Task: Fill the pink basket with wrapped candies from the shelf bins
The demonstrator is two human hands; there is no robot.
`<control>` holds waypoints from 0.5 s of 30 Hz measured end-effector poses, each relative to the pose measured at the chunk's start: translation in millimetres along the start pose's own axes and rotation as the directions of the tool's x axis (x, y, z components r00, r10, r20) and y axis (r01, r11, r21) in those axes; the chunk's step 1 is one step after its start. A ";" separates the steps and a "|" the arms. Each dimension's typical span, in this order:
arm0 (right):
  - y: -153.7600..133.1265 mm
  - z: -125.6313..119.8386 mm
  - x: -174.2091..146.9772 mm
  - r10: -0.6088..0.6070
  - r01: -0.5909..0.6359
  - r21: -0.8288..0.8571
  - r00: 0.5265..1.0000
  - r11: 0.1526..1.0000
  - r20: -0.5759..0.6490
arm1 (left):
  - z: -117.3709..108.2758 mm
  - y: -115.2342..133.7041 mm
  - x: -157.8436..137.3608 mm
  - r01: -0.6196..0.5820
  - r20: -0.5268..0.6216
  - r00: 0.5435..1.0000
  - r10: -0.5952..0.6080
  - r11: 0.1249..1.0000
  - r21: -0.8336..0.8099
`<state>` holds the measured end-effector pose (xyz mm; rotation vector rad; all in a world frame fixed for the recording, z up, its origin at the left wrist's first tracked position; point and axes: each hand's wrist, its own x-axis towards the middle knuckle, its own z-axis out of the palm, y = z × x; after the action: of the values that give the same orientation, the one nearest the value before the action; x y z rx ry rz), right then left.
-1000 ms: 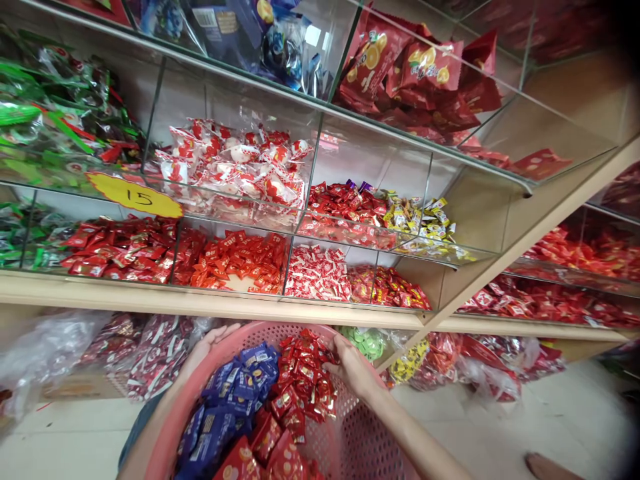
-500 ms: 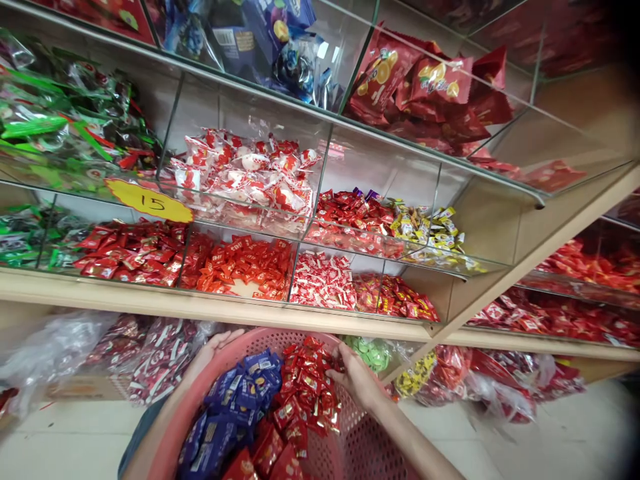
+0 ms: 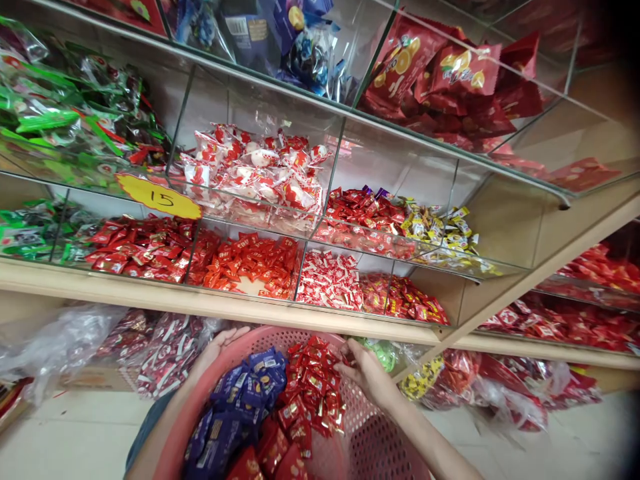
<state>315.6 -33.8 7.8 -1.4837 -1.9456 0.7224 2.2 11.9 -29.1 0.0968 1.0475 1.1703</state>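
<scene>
A pink perforated plastic basket is held up in front of me at the bottom centre. Blue wrapped packets lie on its left side, with small shiny red wrapped sweets and larger red packets beside and below them. My left hand lies along the outside of the far left rim, fingers fairly straight, the forearm wrapped round the basket's side. My right hand grips the far right rim, with curled fingers reaching inside by the red sweets. Some fingertips are hidden by the rim.
Glass-divided shelves ahead hold red-and-white bagged sweets, green packets and other wrapped sweets. A wooden ledge runs just beyond the basket. A yellow "15" tag hangs on the glass. Plastic bags of sweets sit below the ledge.
The shelves, basket and both hands appear slightly further right in the view. Both hands keep the same places on the basket, and its contents look unchanged.
</scene>
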 end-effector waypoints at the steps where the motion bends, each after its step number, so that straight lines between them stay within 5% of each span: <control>1: -2.1 -2.2 2.0 -0.037 0.039 -0.104 0.999 0.994 0.026 | -0.9 -0.2 1.0 0.003 0.009 1.000 -0.003 1.000 0.001; 15: 4.4 -0.7 0.6 0.040 0.004 -0.359 0.993 0.933 0.115 | -7.5 0.3 8.4 -0.011 -0.002 1.000 0.011 1.000 -0.006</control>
<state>318.9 -32.2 5.2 -1.7054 -2.2506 0.4888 -3.3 15.4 -38.3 0.0966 1.0459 1.1833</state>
